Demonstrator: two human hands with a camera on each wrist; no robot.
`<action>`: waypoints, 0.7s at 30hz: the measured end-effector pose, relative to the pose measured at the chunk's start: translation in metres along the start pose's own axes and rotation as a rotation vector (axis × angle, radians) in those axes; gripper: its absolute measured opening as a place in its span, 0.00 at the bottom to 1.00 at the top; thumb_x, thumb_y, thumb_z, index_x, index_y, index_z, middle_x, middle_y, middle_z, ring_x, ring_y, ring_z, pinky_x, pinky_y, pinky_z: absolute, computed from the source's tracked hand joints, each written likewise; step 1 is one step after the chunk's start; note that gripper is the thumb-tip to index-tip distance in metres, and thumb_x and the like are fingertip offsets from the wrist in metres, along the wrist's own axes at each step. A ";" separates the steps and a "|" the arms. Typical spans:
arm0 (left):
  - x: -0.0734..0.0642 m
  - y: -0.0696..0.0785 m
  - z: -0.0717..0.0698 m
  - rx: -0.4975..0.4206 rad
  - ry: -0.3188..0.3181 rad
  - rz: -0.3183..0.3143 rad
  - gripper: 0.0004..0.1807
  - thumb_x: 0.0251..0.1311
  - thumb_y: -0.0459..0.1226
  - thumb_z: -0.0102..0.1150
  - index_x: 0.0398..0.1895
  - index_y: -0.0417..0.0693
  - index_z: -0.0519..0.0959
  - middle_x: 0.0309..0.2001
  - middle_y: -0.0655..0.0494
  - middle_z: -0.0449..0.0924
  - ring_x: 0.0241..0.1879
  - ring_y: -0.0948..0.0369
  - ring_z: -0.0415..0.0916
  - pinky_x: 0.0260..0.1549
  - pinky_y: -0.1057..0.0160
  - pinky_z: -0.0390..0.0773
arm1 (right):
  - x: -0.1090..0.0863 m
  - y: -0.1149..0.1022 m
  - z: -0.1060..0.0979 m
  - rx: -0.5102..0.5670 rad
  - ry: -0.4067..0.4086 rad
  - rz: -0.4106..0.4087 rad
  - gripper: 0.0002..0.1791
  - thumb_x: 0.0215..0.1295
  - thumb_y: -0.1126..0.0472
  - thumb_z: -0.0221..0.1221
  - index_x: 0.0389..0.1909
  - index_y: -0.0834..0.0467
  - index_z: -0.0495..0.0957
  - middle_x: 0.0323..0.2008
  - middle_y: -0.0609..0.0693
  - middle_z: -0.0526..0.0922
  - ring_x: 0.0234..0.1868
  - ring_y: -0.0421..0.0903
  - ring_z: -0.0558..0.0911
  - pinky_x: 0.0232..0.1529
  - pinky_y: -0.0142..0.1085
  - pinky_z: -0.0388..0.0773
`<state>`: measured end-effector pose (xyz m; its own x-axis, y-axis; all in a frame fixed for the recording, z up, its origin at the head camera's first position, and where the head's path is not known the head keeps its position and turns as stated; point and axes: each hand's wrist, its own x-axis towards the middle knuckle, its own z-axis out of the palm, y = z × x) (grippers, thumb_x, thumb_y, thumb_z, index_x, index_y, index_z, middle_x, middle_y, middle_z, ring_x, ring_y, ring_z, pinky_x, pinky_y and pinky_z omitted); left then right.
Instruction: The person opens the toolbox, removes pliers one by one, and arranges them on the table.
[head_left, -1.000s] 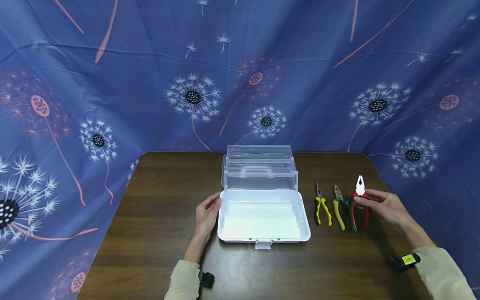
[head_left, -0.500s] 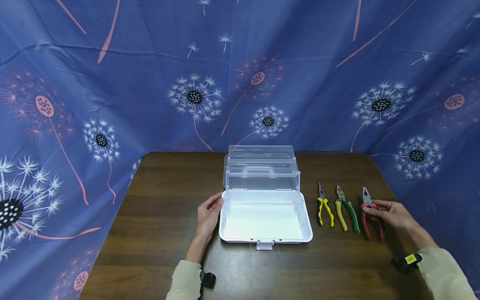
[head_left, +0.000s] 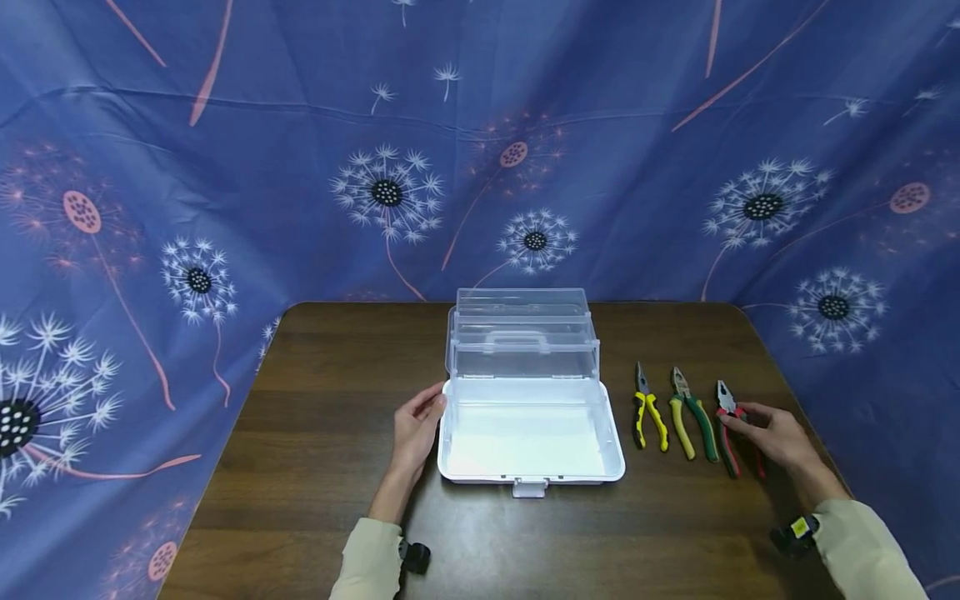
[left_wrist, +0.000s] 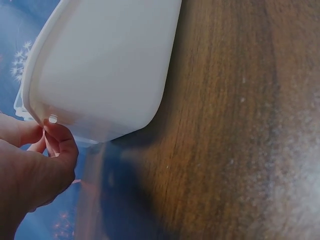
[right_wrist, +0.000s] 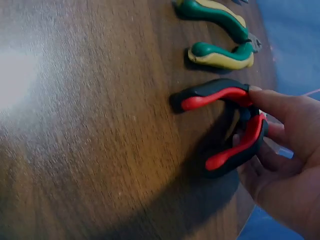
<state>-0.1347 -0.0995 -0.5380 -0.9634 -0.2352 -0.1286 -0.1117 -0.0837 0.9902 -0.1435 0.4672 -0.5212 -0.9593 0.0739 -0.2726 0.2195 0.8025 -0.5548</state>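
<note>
A white toolbox (head_left: 525, 442) stands with its clear lid and trays raised at the back. My left hand (head_left: 416, 429) pinches the box's left rim near the back corner; in the left wrist view thumb and finger meet at that rim (left_wrist: 33, 107). At the right, my right hand (head_left: 776, 437) pinches the red-and-black combination pliers (head_left: 726, 402) near the pivot. Their handles (right_wrist: 215, 97) spread apart low over the table, and the fingers hide part of one. Just left lie the yellow-and-green pliers (head_left: 693, 417), then the yellow-and-black long-nose pliers (head_left: 647, 408).
The brown wooden table (head_left: 330, 450) carries the box in its middle and the pliers in a row at the right. Its right edge runs close by my right hand. A blue dandelion-print cloth (head_left: 615, 150) hangs behind and at both sides.
The red-and-black pliers moved right, off the green-handled pair, and down to the table, then turned slightly with their nose leftward. My left hand keeps its hold on the rim.
</note>
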 end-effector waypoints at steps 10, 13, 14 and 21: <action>0.002 0.002 -0.003 0.025 -0.005 0.003 0.17 0.72 0.31 0.60 0.60 0.32 0.80 0.57 0.37 0.82 0.51 0.59 0.80 0.46 0.74 0.77 | -0.007 -0.005 0.008 0.019 0.053 0.029 0.42 0.75 0.40 0.56 0.68 0.76 0.67 0.63 0.82 0.68 0.59 0.78 0.69 0.52 0.68 0.71; 0.002 0.002 -0.004 0.015 0.001 -0.001 0.17 0.71 0.30 0.61 0.59 0.31 0.80 0.54 0.38 0.83 0.47 0.63 0.80 0.44 0.74 0.78 | -0.007 -0.006 0.010 0.023 0.092 0.003 0.38 0.76 0.44 0.57 0.65 0.76 0.69 0.57 0.78 0.75 0.54 0.74 0.75 0.48 0.63 0.74; 0.003 0.003 -0.005 0.009 0.002 -0.001 0.16 0.70 0.30 0.61 0.58 0.30 0.81 0.53 0.38 0.83 0.45 0.64 0.81 0.42 0.73 0.79 | -0.007 -0.006 0.011 0.032 0.116 0.003 0.36 0.76 0.45 0.57 0.64 0.76 0.70 0.54 0.75 0.79 0.51 0.69 0.79 0.46 0.58 0.77; 0.012 0.017 -0.022 0.025 0.051 0.062 0.12 0.67 0.28 0.64 0.51 0.29 0.84 0.46 0.36 0.84 0.35 0.64 0.80 0.28 0.71 0.77 | -0.005 -0.013 0.005 0.438 0.233 0.070 0.19 0.76 0.54 0.59 0.54 0.68 0.78 0.30 0.27 0.81 0.30 0.28 0.81 0.32 0.25 0.80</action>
